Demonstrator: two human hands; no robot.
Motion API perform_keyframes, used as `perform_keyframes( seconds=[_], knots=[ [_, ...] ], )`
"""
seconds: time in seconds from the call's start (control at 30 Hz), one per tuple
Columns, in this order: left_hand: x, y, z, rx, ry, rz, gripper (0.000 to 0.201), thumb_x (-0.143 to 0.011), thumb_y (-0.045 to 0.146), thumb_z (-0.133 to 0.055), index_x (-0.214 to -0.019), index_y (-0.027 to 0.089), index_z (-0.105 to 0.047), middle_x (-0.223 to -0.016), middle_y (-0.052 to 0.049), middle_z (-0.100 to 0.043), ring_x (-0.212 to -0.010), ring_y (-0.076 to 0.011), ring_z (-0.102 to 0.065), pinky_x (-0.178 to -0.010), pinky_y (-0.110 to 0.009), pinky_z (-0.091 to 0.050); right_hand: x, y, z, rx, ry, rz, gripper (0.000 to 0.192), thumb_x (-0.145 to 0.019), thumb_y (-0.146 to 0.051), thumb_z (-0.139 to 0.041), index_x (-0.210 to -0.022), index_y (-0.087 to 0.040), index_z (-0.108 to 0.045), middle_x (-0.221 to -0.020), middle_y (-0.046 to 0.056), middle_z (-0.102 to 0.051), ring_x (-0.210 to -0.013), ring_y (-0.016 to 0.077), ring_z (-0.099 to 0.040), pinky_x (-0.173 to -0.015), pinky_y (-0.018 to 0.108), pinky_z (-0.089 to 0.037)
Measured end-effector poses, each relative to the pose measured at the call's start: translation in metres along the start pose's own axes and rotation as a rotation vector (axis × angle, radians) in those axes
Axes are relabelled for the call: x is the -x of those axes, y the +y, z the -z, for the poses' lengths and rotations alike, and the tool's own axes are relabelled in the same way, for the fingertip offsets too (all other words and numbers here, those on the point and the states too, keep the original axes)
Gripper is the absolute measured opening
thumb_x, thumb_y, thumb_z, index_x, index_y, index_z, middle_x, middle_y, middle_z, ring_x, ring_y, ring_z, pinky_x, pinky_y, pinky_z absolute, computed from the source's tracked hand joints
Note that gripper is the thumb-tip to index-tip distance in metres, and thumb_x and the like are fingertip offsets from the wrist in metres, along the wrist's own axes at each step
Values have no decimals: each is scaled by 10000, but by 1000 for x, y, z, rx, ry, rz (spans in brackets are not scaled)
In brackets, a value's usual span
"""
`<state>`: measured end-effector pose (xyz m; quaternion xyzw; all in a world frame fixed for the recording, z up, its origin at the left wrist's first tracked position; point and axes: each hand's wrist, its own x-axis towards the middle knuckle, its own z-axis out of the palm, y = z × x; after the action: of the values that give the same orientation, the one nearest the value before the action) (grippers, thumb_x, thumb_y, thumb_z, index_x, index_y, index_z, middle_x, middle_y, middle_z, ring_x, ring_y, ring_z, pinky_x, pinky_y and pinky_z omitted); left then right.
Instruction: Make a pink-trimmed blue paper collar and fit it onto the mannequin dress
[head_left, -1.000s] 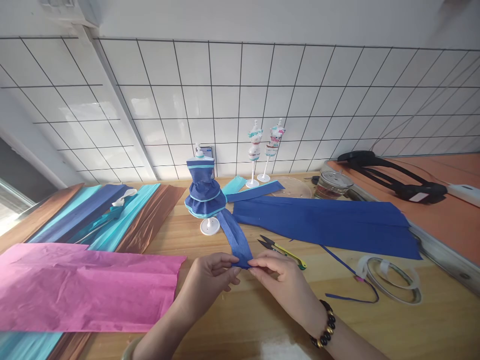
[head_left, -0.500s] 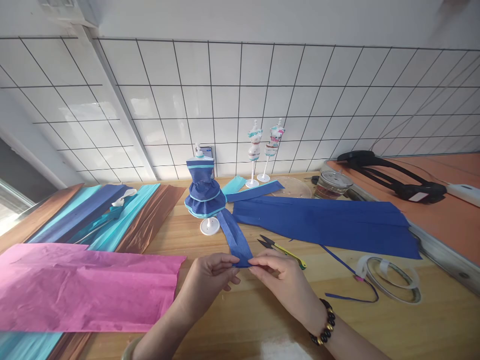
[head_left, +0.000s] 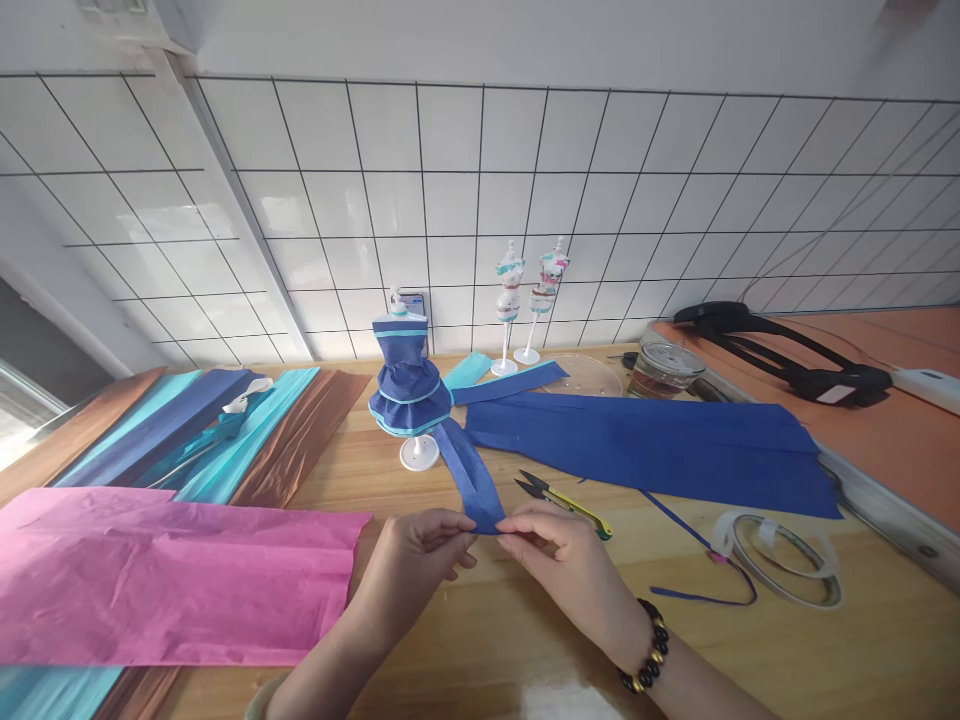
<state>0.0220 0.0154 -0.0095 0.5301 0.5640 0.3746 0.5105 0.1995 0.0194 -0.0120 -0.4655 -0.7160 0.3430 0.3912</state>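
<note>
Two bare hands meet low at the centre of a wooden worktop (head_left: 750, 650), forearms angling in from the bottom edge. The left hand (head_left: 416, 560) and right hand (head_left: 570, 560) each have a grip pinched shut on the near end of a dark blue paper strip (head_left: 469, 475), thumbs on top, fingertips almost touching. The strip lies flat, its long axis running away from the person and slightly left, to the base of a small mannequin in a blue paper dress (head_left: 409, 385). Yellow-handled snips (head_left: 566, 497) lie just right of the strip.
</note>
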Motion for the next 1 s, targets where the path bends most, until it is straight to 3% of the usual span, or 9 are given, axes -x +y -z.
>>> perform_keyframes(
  seconds=[0.17, 0.33, 0.77, 1.0],
  knots=[
    [0, -3, 0, -1, 3, -10, 121, -690, 259, -611, -750, 169, -666, -632, -17, -694, -599, -162, -654, -498, -207, -482, 0, 0, 0, 4, -2, 11, 125, -777, -142, -580, -781, -216, -682, -761, 10, -647, -694, 132, -592, -594, 223, -456],
    [-1, -3, 1, 23, -45, -5, 249, -704, 296, -623, -922, 176, -646, -769, -34, -716, -615, -169, -661, -498, -222, -483, 1, -2, 0, 3, -15, 7, 128, -790, -164, -567, -778, -217, -683, -756, 18, -647, -694, 145, -596, -596, 237, -460],
    [-1, -2, 1, -13, -43, 16, 180, -713, 327, -624, -791, 173, -677, -642, -13, -683, -602, -162, -649, -473, -203, -478, 0, -5, 0, 0, -19, -5, 132, -799, -183, -546, -750, -220, -662, -753, 11, -642, -699, 143, -588, -603, 229, -461],
    [-2, -3, -1, 98, -139, 51, 401, -683, 338, -666, -1033, 151, -608, -670, -27, -686, -549, -167, -647, -415, -202, -440, 2, -7, -1, -23, -39, -42, 141, -810, -196, -517, -759, -222, -645, -761, 16, -641, -703, 146, -596, -600, 222, -465]
  ],
)
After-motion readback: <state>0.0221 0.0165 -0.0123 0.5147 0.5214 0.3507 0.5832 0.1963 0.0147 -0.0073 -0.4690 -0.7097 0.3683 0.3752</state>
